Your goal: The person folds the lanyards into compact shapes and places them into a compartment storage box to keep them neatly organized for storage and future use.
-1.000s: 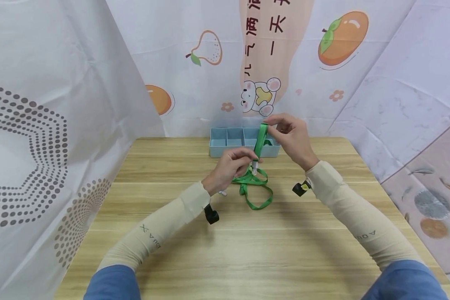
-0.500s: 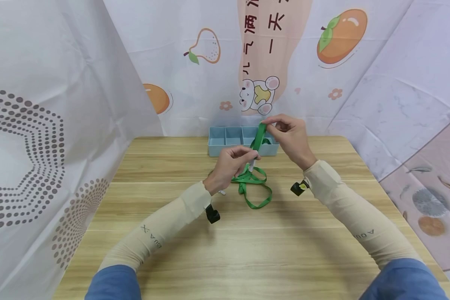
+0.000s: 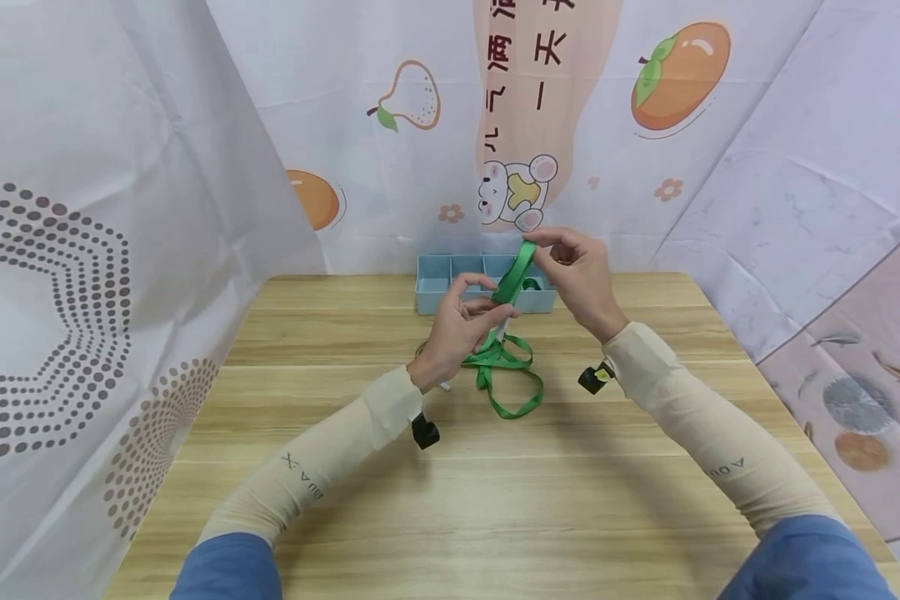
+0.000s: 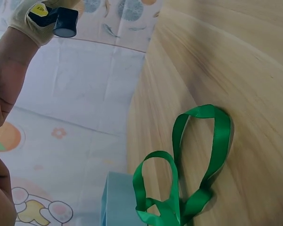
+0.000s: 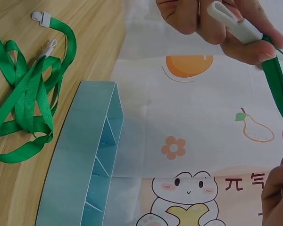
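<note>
A folded green lanyard [image 3: 518, 271] is stretched between both hands above the table. My right hand [image 3: 579, 268] pinches its upper fold between thumb and fingertips. Lower down, my left hand [image 3: 461, 325] pinches the strap close to a white plastic clip [image 5: 231, 22], with the index finger raised along the band. More green lanyards [image 5: 26, 94] lie loosely looped on the wood beneath the hands, with white clips on their ends. In the left wrist view, two loops of green ribbon [image 4: 221, 136] stand out on the tabletop.
Behind the hands, a light blue divided box [image 3: 435, 300] stands at the table's back edge. A piece of green strap [image 3: 531, 284] shows in its right compartment. The wooden table [image 3: 450, 517] meets a printed cloth backdrop [image 3: 390, 192] at the back.
My left hand has shifted slightly upward and its index finger has lifted and spread from the thumb. The folded strap now bows more between the hands. My right hand stays nearly still.
</note>
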`<state>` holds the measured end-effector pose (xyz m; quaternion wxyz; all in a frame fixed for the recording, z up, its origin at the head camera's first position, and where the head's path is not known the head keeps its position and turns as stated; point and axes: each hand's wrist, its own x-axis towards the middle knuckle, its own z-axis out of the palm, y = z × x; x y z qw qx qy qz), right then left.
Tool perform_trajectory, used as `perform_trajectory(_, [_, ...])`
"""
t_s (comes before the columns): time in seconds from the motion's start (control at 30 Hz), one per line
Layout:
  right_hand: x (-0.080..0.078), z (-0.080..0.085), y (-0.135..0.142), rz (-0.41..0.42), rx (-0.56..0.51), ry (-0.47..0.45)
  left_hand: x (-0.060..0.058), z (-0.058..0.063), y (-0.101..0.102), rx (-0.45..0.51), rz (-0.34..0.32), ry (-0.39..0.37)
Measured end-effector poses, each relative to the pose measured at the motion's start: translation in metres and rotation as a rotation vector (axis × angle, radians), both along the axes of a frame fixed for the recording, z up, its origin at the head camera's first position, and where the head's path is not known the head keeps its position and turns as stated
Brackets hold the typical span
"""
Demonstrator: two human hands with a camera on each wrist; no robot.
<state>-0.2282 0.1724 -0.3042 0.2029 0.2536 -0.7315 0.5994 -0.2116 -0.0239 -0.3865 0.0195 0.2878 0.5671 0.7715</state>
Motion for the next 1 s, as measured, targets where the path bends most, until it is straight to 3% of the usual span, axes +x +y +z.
perform_trajectory(0.2, [0.000, 0.000, -0.002, -0.022, 0.031, -0.004, 0.001, -0.002, 0.000, -0.059, 0.010, 0.053])
perform_trajectory(0.4, [-0.002, -0.001, -0.002, -0.046, 0.052, 0.004, 0.002, -0.003, -0.001, -0.084, 0.029, 0.037])
perform_trajectory(0.57, [-0.004, -0.004, -0.004, -0.094, 0.048, 0.025, 0.002, -0.002, -0.003, -0.071, -0.031, -0.014])
perform_trajectory(0.73, [-0.003, -0.009, -0.006, -0.153, 0.111, 0.058, 0.003, -0.002, -0.004, -0.090, -0.089, -0.034])
perform_trajectory(1.0, [-0.001, -0.012, -0.006, -0.157, 0.125, 0.082, 0.001, -0.010, 0.000, -0.126, -0.135, -0.054])
